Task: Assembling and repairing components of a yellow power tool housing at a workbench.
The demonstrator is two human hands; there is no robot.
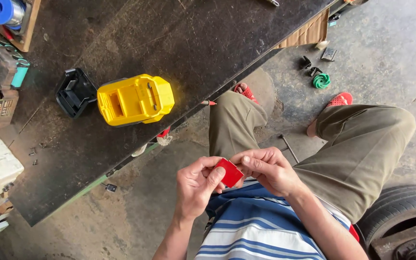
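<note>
Meanwhile: red part held off the bench, yellow casing lying apart

A small red plastic piece (229, 172) is pinched between the fingertips of the left hand (197, 185) and the right hand (269, 169), held above the lap and well away from the workbench (169, 43). As judged, the work is partway: the yellow casing (135, 99) is left on the bench, just beside a black cover (74, 92), with neither touched. Small screws (33, 153) are scattered on the dark, scuffed top. A concrete floor is seen below, with a tyre (396, 216) near the right knee and a green coil (321, 80) beyond.
</note>
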